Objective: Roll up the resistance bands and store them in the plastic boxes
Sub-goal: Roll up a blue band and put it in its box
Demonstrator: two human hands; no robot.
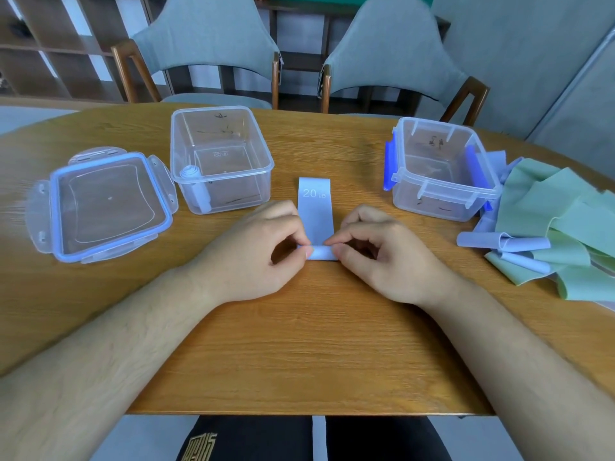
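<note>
Fingers [301,242] of the left hand [256,251] and of the right hand [382,257] curl in, thumb to forefinger. Each pinches one side of the rolled near end of a pale blue band [314,211].

- Band flat on bench [299,344], "20 LB" end toward 12 o'clock.
- Clear box [229,191] at 10 o'clock, open; rolled band [196,188] leans in its near-left corner.
- Lid [106,201] at 9 o'clock, flat.
- Second box [432,197], blue clasps, at 2 o'clock.
- Heap of loose bands [559,207], green and blue, at 3 o'clock, against that box.
</note>
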